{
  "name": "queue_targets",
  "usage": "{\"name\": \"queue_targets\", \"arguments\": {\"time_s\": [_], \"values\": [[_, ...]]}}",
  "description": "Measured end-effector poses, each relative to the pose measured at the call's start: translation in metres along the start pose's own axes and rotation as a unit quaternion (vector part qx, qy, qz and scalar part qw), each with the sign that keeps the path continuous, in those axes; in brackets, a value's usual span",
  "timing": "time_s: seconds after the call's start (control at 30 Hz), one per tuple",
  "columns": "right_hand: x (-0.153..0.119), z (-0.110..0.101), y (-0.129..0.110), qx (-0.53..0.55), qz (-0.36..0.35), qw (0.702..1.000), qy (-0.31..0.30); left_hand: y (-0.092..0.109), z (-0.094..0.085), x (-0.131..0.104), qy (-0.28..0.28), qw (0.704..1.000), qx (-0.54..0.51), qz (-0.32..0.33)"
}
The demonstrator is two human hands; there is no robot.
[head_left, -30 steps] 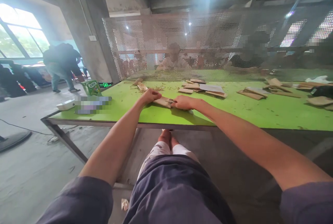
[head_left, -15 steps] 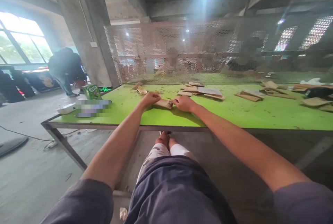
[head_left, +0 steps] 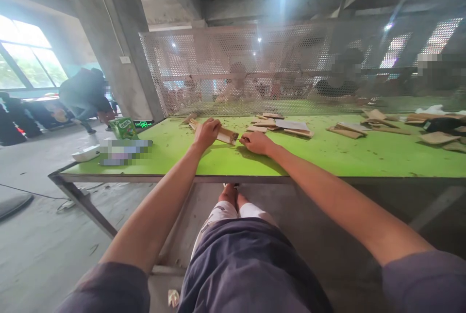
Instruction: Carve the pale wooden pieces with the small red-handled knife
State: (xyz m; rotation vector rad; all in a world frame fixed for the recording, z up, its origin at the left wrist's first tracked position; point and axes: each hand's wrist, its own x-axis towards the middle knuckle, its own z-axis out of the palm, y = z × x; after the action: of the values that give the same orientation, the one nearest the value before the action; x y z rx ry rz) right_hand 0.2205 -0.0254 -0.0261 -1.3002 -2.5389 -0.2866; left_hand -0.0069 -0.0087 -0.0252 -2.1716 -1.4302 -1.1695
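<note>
My left hand is closed around a brown paper packet just above the green table. The packet has a pale strip along its near side, and dark material shows at its right end. At that end my right hand is closed in a pinch on something thin and small, whose kind I cannot make out. Its tip points at the packet's end. Behind my left hand lies another brown packet, partly hidden, among dark crumbs.
Several brown paper packets lie across the green tabletop. At the left stand a green box and a white tray. A perforated metal screen rises at the back, with people behind it. Another person bends over at far left.
The packet has turned in my left hand, and its pale strip now shows. My left hand has risen slightly over it. The person at far left bends lower.
</note>
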Motion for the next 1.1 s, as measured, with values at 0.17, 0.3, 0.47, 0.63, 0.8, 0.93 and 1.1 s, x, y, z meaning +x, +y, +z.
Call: {"name": "queue_targets", "arguments": {"time_s": [0.17,0.3,0.47,0.63,0.8,0.93,1.1], "values": [[-0.001,0.002,0.0,-0.005,0.005,1.0,0.007,0.001,-0.002,-0.002,0.003,1.0,0.003,-0.021],[-0.001,0.003,0.001,-0.007,0.006,1.0,0.02,-0.001,-0.002,-0.003,-0.002,1.0,-0.004,-0.028],[-0.001,0.003,0.001,-0.001,0.0,1.0,0.019,-0.002,0.0,-0.001,0.002,0.999,-0.012,-0.03],[0.0,0.004,0.002,0.013,-0.022,0.999,0.024,-0.005,0.001,-0.002,-0.008,0.999,-0.025,-0.039],[0.002,0.007,0.002,0.025,-0.035,0.999,0.023,-0.006,0.002,-0.002,-0.021,0.998,-0.037,-0.048],[0.002,0.008,0.001,0.022,-0.023,0.999,0.029,-0.007,0.001,-0.002,-0.034,0.997,-0.053,-0.047],[0.002,0.009,-0.002,0.012,-0.004,0.999,0.033,-0.01,0.001,-0.001,-0.053,0.994,-0.065,-0.063]]}}
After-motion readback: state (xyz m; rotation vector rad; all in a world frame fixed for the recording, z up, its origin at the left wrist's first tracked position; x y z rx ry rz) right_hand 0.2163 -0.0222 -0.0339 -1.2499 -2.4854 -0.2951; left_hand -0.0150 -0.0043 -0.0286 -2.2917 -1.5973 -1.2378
